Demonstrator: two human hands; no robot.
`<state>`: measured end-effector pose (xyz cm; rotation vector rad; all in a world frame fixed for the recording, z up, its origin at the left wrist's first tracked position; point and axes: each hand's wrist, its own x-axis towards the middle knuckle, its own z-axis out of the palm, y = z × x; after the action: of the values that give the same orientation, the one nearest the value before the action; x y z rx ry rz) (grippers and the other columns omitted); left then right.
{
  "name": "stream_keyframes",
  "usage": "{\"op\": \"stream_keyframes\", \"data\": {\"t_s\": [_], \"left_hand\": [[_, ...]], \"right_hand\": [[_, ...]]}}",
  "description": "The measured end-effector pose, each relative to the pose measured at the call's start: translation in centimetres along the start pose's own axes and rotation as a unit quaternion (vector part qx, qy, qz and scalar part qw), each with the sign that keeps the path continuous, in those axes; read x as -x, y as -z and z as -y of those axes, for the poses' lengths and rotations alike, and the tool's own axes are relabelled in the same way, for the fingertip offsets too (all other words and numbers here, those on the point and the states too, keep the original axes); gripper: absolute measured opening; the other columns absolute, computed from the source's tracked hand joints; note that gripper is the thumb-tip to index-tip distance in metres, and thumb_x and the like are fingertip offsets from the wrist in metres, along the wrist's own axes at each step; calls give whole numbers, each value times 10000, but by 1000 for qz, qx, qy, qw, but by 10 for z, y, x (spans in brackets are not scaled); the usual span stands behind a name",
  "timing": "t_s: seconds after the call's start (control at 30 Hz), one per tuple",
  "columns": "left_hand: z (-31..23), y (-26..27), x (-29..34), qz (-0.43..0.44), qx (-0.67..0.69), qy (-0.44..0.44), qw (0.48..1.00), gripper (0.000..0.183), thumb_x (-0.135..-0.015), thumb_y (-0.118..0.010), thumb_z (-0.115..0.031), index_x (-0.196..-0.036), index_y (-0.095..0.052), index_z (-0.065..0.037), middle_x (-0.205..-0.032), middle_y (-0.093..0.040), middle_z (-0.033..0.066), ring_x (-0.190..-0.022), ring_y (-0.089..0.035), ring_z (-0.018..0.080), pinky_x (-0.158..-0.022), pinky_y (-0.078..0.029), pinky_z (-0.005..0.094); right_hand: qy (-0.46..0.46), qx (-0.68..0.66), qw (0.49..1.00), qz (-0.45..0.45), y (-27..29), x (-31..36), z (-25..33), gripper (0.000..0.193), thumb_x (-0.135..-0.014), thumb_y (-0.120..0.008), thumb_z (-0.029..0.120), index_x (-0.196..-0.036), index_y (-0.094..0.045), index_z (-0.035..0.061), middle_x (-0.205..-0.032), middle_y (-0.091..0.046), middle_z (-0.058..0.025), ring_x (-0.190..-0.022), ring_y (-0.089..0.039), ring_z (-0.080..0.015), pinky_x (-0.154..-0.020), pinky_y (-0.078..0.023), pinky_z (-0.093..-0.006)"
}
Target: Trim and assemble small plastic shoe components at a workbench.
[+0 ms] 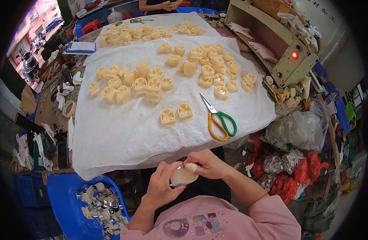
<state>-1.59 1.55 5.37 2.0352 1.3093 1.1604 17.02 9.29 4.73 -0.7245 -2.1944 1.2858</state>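
Note:
Close to my body, below the table's front edge, both hands work on a cream plastic piece [183,176] with a shiny silvery edge, shaped like a shoe heel. My left hand [162,185] is closed round its left side, thumb on top. My right hand [206,164] pinches at its upper right edge, and a pale wrap covers one fingertip. Just ahead on the white cloth [124,132] two arch-shaped cream pieces [176,115] lie hollow side up. Beside them rest scissors [218,120] with one green and one orange handle, blades apart.
Several groups of cream pieces [140,82] spread over the table. A blue bin [68,192] of silver-edged pieces stands lower left. At the right are a beige machine [286,64] with a lit red lamp and red plastic bags [288,184]. A person [166,5] stands at the far side.

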Motion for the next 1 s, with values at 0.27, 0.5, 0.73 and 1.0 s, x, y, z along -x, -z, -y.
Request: {"op": "stream_keyframes", "data": {"t_s": [0.27, 0.5, 0.73, 1.0], "left_hand": [[5, -14, -8, -91, -64, -17, 994, 539, -515, -813, -96, -976, -542, -25, -810, -590, 110, -675, -620, 255, -587, -490, 308], [-4, -29, -18, -134, -106, -1, 985, 505, -542, -803, -103, -950, -519, -15, -781, -589, 112, -665, -634, 262, -584, -507, 320], [6, -41, -10, -160, -144, 46, 976, 496, -559, -808, -128, -940, -516, -7, -781, -594, 113, -663, -642, 264, -594, -518, 321], [2, -46, -10, -209, -192, 54, 957, 511, -557, -820, -141, -947, -513, -16, -777, -591, 116, -640, -633, 274, -576, -512, 323]], "right_hand": [[-167, -323, 931, -35, -5, 6, -7, 183, -928, -515, 178, -1038, -611, 69, -813, -556, 20, -669, -488, -58, -587, -415, -222], [-108, -249, 954, -124, -18, 4, -11, 227, -936, -496, 200, -1075, -595, 51, -875, -564, 14, -707, -506, -64, -634, -425, -214], [-137, -414, 881, -186, -42, 9, -23, 332, -958, -477, 297, -1124, -572, 26, -993, -603, -45, -886, -563, -105, -797, -466, -267], [-94, -197, 949, -228, -46, 5, -9, 317, -958, -446, 186, -1243, -504, 60, -993, -598, -87, -917, -565, -101, -784, -464, -257]]}}
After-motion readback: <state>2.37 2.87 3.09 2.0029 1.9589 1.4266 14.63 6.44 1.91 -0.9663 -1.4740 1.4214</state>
